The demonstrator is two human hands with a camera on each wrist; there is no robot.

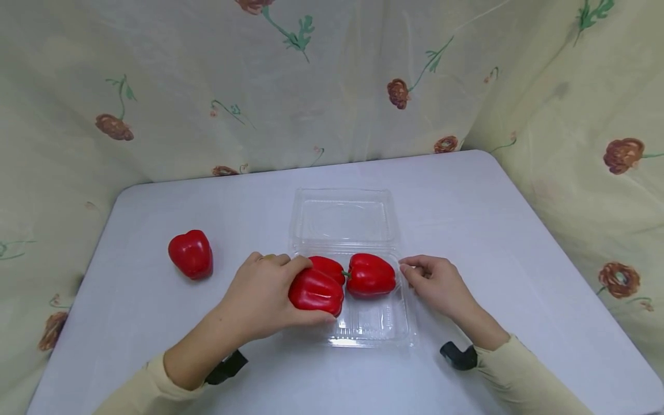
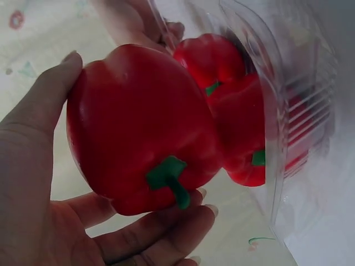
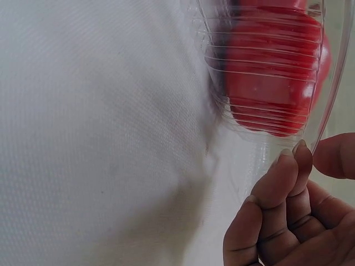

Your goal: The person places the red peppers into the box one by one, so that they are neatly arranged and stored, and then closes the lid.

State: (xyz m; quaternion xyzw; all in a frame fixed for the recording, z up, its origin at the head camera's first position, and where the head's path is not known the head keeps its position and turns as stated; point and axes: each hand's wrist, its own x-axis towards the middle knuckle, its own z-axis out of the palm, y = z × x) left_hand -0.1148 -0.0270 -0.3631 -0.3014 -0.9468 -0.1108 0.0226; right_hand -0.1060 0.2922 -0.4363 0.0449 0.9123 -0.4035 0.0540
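Observation:
A red bell pepper (image 1: 315,292) is held in my left hand (image 1: 261,297), thumb on one side and fingers on the other. The left wrist view shows its green stem (image 2: 169,177). It is over the left part of a clear plastic clamshell container (image 1: 365,328), whose lid (image 1: 343,220) lies folded back. Inside sit two more red bell peppers, one at the right (image 1: 370,275) and another (image 1: 327,265) partly hidden behind the held one. My right hand (image 1: 443,288) pinches the container's right rim (image 3: 327,111) between thumb and fingertips.
Another red bell pepper (image 1: 192,255) lies on the white table (image 1: 493,219) at the left, beyond my left hand. Flower-patterned curtains (image 1: 342,115) hang behind and beside the table. Dark wrist mounts (image 1: 459,355) sit under both forearms.

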